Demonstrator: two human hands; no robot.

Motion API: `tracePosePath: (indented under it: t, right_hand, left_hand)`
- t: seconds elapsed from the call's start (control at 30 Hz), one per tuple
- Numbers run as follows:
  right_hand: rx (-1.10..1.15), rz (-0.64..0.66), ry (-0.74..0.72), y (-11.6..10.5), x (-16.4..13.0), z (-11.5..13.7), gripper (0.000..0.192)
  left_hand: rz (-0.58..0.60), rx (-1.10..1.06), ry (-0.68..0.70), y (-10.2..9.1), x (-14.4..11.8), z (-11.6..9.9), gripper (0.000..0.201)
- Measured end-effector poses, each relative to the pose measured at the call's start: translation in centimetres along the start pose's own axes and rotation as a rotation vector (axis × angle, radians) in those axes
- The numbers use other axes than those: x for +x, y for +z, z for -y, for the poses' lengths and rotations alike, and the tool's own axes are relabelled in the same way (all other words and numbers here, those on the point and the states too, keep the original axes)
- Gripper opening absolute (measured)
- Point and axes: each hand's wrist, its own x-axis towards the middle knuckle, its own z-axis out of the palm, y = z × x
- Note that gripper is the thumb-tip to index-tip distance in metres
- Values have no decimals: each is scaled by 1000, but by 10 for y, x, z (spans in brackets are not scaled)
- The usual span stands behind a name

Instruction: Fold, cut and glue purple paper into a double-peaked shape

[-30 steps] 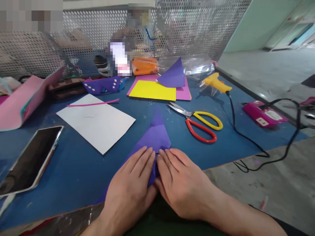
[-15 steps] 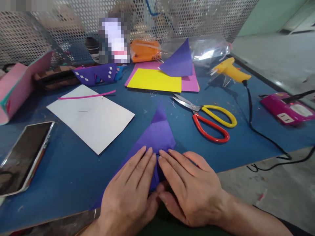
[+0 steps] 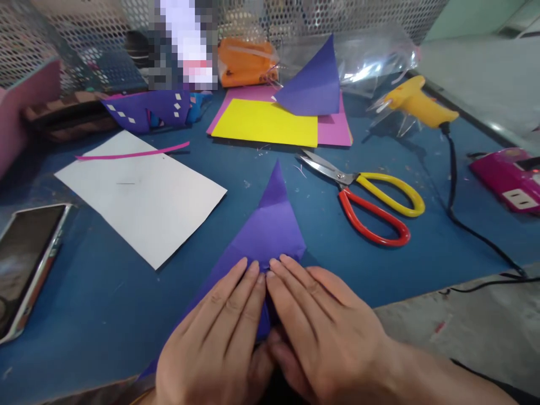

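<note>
A folded purple paper (image 3: 270,225) lies on the blue table mat (image 3: 109,304), its point aimed away from me. My left hand (image 3: 215,343) lies flat on its near left part, fingers stretched out. My right hand (image 3: 324,332) lies flat on the near right part, fingertips beside those of the left. Both palms press the paper down; its near edge is hidden under them.
A white sheet (image 3: 143,197) with a pink strip (image 3: 130,153) lies left, a phone (image 3: 25,261) at the far left. Red-and-yellow scissors (image 3: 367,197) lie right, a yellow glue gun (image 3: 417,104) and its cable beyond. Yellow paper (image 3: 265,122), pink paper and a purple cone (image 3: 314,84) sit behind.
The view has tipped down and moved closer. My two hands have stayed flat on the purple paper, with the fingertips drawn slightly closer together.
</note>
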Motion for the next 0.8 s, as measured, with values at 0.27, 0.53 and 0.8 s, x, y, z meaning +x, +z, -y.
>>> tracePosePath:
  t: [0.27, 0.53, 0.8]
  right_hand:
    - [184, -9, 82, -5, -9, -16, 34]
    - [225, 54, 245, -3, 11, -21, 28]
    - [394, 215, 350, 0, 37, -32, 14]
  left_hand:
    - [-54, -27, -79, -2, 8, -6, 36]
    - [-46, -36, -95, -3, 9, -7, 39]
    - [-31, -44, -103, -5, 10, -6, 37]
